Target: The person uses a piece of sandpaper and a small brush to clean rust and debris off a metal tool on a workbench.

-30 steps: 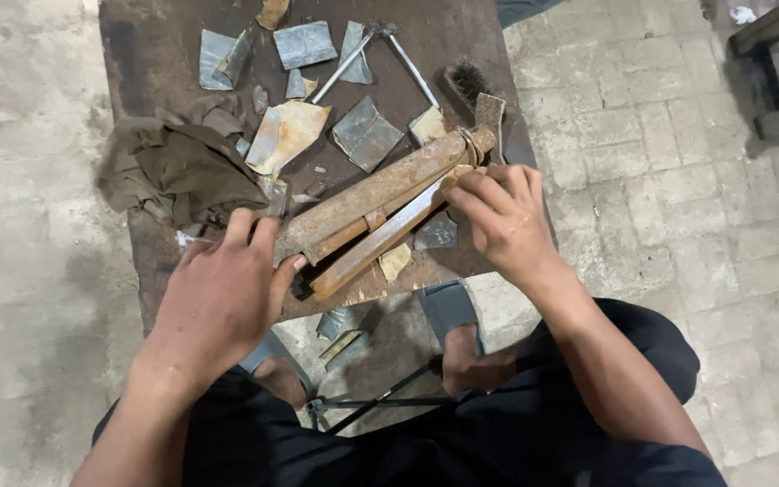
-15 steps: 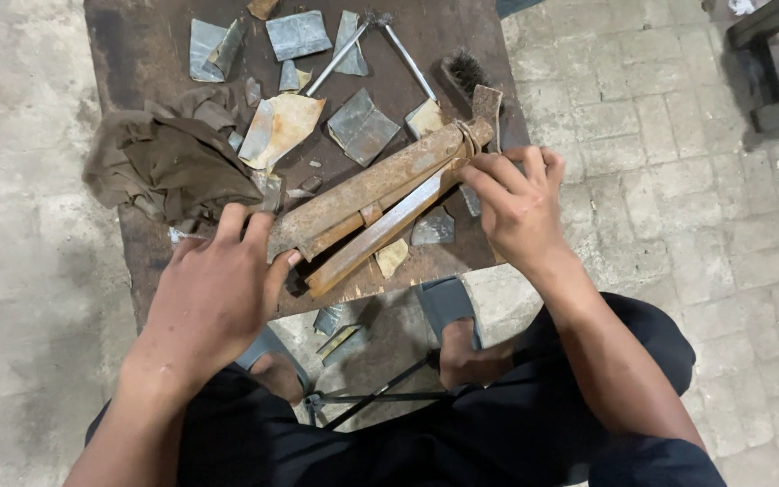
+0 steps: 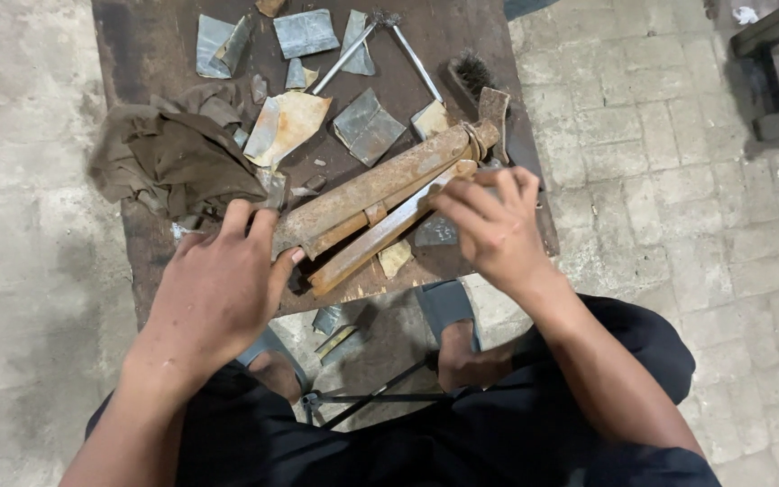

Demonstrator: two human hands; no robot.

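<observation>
On the near edge of the dark workbench (image 3: 137, 54), the fingers (image 3: 462, 194) of the right hand (image 3: 493, 230) are bunched and pressed down on the lower strip of a rusty metal tool (image 3: 380, 194), apparently pinching something small against it; what that is cannot be made out. The left hand (image 3: 218, 289) clamps the tool's near end, fingers curled over the top and thumb tucked beside the strip, pinning it to the board.

The tool lies slantwise across the bench, its near end at the left hand, its far end with a ringed collar pointing away to the right. It looks like solid iron: heavy, stiff and rough with rust, so it should not slip, though the flaking surface and edges could bite bare skin. The thick tube near either end seems the safest hold.

Just beyond the left hand sits a crumpled brown rag (image 3: 173, 158). Torn pieces of sandpaper (image 3: 367, 126) are scattered beyond the tool, with a wire brush (image 3: 472, 72) and two thin metal rods (image 3: 412, 59) farther back. Below the bench edge, a sandalled foot (image 3: 453, 338) rests on the paved floor (image 3: 678, 180).
</observation>
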